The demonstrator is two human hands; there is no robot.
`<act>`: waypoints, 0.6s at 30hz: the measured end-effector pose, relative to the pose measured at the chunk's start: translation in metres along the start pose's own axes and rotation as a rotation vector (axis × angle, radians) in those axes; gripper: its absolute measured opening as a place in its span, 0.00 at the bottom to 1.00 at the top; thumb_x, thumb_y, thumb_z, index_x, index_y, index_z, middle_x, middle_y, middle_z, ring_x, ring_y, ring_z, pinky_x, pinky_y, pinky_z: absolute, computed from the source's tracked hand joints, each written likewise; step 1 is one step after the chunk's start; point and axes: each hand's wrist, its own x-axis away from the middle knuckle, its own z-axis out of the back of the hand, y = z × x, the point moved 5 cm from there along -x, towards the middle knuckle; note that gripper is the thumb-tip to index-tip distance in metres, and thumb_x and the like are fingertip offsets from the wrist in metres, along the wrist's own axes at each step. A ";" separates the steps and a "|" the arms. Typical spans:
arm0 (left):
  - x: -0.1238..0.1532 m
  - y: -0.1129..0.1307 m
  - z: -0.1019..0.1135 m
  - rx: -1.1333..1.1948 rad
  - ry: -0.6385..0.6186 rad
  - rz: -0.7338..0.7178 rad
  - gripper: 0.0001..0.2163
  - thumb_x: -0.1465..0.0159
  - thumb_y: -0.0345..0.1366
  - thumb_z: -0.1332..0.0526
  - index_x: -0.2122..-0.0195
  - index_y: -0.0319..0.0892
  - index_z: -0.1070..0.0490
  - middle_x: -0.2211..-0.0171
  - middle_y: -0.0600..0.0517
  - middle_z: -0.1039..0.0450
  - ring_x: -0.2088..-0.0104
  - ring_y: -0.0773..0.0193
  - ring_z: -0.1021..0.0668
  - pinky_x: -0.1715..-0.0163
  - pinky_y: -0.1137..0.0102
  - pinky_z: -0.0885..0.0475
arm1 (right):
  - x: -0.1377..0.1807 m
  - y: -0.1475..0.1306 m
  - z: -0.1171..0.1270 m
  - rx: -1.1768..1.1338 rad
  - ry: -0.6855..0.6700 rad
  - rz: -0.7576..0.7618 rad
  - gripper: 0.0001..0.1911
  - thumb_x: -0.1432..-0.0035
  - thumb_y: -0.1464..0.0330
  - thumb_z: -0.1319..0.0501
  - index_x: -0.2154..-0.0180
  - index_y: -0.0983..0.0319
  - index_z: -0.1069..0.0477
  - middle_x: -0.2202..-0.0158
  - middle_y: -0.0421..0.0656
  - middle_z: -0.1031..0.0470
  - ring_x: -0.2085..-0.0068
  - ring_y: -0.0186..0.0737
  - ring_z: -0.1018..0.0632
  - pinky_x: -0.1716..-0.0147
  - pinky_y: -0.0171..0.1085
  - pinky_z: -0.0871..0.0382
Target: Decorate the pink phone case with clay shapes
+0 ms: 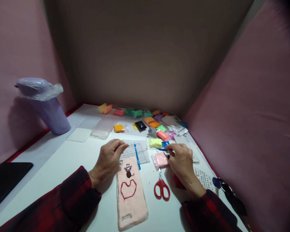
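Observation:
A pink phone case (130, 196) lies on the white table (62, 167) before me, with a red clay heart outline and a small brown figure on it. My left hand (109, 158) hovers at its top left corner, fingertips pinched together on something too small to make out. My right hand (181, 161) rests to the right, fingers closed in a pinch beside a pink clay packet (160, 159) and a blue clay packet (164, 145). A blue modelling tool (137, 156) lies on a paper sheet (137, 151) between the hands. Red scissors (161, 186) lie below the pink packet.
Several coloured clay packets (145, 119) are spread along the far edge. Clear phone cases (103, 128) and a lilac cup (50, 109) with a plastic-wrapped lid stand at the left. A black tablet (4, 182) lies at the near left. A gem sticker sheet (203, 177) is at the right.

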 end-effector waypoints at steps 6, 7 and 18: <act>0.001 -0.002 -0.001 0.004 -0.047 0.018 0.18 0.35 0.41 0.44 0.82 0.43 0.37 0.82 0.56 0.37 0.78 0.66 0.33 0.75 0.69 0.38 | 0.000 -0.001 0.001 0.054 0.004 0.009 0.13 0.50 0.80 0.44 0.69 0.60 0.25 0.70 0.43 0.24 0.63 0.48 0.30 0.64 0.42 0.47; 0.001 -0.002 -0.001 0.005 -0.049 0.024 0.18 0.35 0.41 0.44 0.82 0.43 0.38 0.82 0.56 0.38 0.79 0.66 0.34 0.75 0.69 0.39 | 0.001 -0.002 0.002 0.060 0.008 0.013 0.12 0.49 0.80 0.43 0.69 0.60 0.25 0.69 0.44 0.23 0.62 0.48 0.30 0.63 0.43 0.47; 0.004 0.007 0.004 0.079 -0.036 0.095 0.10 0.32 0.40 0.48 0.71 0.44 0.38 0.75 0.56 0.36 0.74 0.66 0.31 0.72 0.71 0.35 | 0.005 -0.028 0.015 0.024 0.093 0.107 0.06 0.41 0.73 0.41 0.67 0.59 0.26 0.67 0.43 0.24 0.60 0.48 0.30 0.59 0.44 0.45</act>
